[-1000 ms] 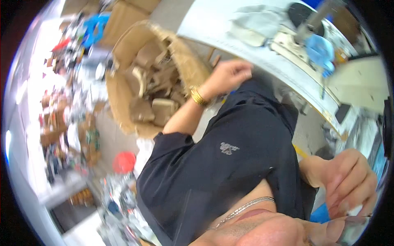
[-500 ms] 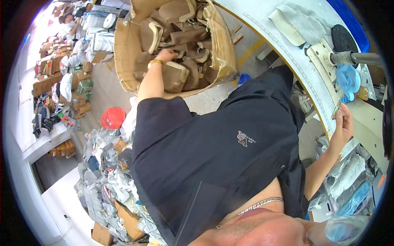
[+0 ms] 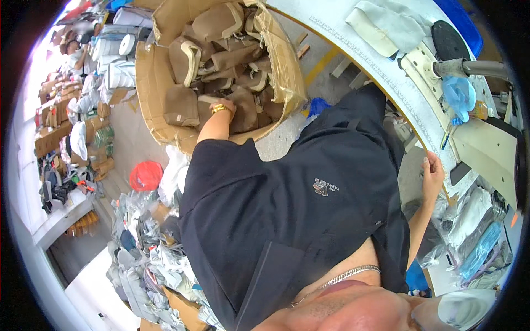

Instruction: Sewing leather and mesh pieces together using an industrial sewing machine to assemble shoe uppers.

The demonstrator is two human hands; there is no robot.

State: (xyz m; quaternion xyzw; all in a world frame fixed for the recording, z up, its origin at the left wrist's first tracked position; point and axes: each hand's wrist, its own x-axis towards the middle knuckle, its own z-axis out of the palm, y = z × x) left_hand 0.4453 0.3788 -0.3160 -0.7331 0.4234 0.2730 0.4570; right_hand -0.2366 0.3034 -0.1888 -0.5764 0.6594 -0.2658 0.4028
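My left hand (image 3: 225, 106), with a gold-coloured bracelet at the wrist, reaches into a large cardboard box (image 3: 150, 83). Its fingers are closed at a brown sewn fabric piece with beige trim (image 3: 206, 103); the fingertips are partly hidden. Several similar brown pieces (image 3: 221, 22) lie piled around it in the box. On the right, my right hand (image 3: 434, 170) is beside the edge of a white worktable (image 3: 353, 41), fingers loosely bent and nothing visible in them. A thin pen-like tool (image 3: 445, 139) lies on the table just beyond that hand.
A sewing machine (image 3: 422, 69) stands on the table by grey-white fabric (image 3: 386, 25), a black disc (image 3: 450, 39) and a light-blue crumpled item (image 3: 459, 98). Wrapped bundles (image 3: 160, 265), a red bag (image 3: 146, 175) and stacked boxes (image 3: 55, 132) fill the left side.
My left hand has moved nearer within the box, onto a trimmed piece. My right hand has let go of the pen-like tool and drawn back to the table edge. The view has shifted slightly.
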